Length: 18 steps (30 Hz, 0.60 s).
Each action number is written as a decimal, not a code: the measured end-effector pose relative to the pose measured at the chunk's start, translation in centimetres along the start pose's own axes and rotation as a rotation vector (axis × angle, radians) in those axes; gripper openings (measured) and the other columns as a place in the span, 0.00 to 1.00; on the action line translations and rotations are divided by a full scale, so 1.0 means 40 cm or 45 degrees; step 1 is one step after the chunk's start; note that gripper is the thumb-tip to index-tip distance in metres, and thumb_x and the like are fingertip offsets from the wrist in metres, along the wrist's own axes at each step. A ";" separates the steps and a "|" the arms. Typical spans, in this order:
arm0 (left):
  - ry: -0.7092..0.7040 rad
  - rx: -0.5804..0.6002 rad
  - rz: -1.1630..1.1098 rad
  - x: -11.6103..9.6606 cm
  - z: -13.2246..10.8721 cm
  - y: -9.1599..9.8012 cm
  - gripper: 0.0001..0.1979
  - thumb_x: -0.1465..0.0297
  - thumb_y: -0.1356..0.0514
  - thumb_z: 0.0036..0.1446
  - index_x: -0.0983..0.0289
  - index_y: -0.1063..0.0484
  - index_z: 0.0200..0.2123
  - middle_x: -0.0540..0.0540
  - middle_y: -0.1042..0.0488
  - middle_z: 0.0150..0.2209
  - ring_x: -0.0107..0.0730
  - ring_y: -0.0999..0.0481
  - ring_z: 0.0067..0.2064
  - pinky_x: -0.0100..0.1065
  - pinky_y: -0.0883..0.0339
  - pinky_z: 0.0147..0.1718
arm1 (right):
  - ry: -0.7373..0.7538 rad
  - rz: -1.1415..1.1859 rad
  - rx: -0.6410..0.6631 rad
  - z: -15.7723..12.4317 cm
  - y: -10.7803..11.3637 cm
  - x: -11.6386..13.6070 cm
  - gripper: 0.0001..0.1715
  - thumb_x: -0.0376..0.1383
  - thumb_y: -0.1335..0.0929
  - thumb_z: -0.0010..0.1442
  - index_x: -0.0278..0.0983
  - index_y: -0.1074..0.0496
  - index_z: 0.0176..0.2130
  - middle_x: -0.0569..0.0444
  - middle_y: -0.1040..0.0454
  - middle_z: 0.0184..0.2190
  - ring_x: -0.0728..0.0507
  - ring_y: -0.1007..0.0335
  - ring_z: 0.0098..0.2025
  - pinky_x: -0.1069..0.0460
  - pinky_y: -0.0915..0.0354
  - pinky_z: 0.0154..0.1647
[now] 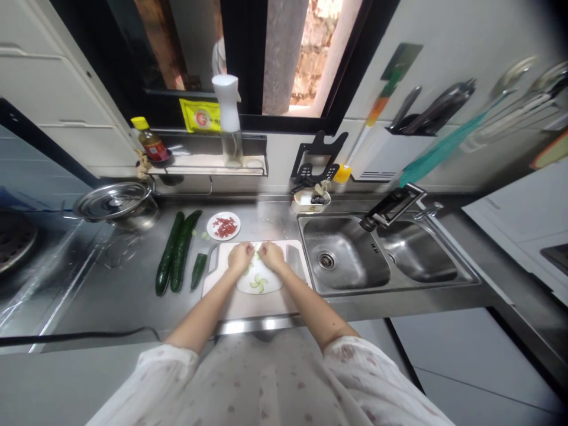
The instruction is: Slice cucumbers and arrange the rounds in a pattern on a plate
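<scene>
My left hand [240,258] and my right hand [271,255] meet over the far end of a white plate [242,286]. Their fingertips are pinched around pale green cucumber slices, partly hidden by the fingers. Nearer to me on the plate, cucumber slices [258,284] lie fanned out in a flower shape. More slices show beside my left fingers. Underneath is a light cutting board [231,305] with a grey handle edge. A flat grey blade-like thing [293,260] rests on the board, right of my right hand.
Two whole cucumbers [178,260] and a cut cucumber piece [199,270] lie to the left. Behind the board sits a small plate [210,228] of chopped red bits [225,226]. A lidded pot [116,204] stands at the back left; a double sink [355,254] is on the right.
</scene>
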<state>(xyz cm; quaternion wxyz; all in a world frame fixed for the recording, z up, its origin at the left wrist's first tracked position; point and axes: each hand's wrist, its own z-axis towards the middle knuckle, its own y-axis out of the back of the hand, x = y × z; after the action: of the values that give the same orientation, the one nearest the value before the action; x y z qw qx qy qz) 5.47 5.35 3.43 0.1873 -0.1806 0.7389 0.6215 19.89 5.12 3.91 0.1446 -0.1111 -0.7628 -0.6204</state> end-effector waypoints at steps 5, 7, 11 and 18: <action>-0.003 0.012 0.067 -0.008 0.001 -0.009 0.10 0.67 0.47 0.60 0.60 0.26 0.38 0.56 0.23 0.39 0.35 0.26 0.42 0.30 0.40 0.37 | 0.019 -0.063 0.032 0.000 -0.003 0.004 0.14 0.36 0.39 0.63 0.35 0.25 0.38 0.46 0.23 0.40 0.45 0.30 0.41 0.54 0.45 0.39; 0.000 0.019 0.082 -0.011 0.003 -0.011 0.11 0.67 0.47 0.60 0.60 0.26 0.38 0.56 0.23 0.40 0.35 0.26 0.42 0.30 0.40 0.37 | 0.024 -0.080 0.029 -0.001 -0.003 0.004 0.14 0.36 0.39 0.63 0.35 0.25 0.38 0.46 0.24 0.40 0.45 0.30 0.42 0.54 0.45 0.39; -0.005 0.021 0.093 -0.015 0.005 -0.015 0.11 0.66 0.47 0.60 0.60 0.26 0.37 0.56 0.23 0.40 0.35 0.27 0.42 0.30 0.41 0.36 | 0.025 -0.092 0.030 -0.002 -0.003 0.006 0.15 0.36 0.40 0.64 0.35 0.25 0.39 0.46 0.24 0.40 0.45 0.31 0.42 0.54 0.45 0.40; 0.019 0.030 0.099 -0.020 0.007 -0.022 0.11 0.66 0.48 0.61 0.59 0.25 0.38 0.56 0.23 0.40 0.36 0.27 0.42 0.31 0.40 0.37 | 0.040 -0.116 0.047 0.001 -0.002 0.010 0.15 0.36 0.39 0.64 0.35 0.25 0.38 0.46 0.24 0.40 0.44 0.30 0.42 0.54 0.44 0.40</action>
<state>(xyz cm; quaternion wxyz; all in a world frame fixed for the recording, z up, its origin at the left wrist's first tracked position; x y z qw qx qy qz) 6.59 5.50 3.04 0.1595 -0.1542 0.7540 0.6183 19.47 5.13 3.97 0.1301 -0.0638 -0.7761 -0.6137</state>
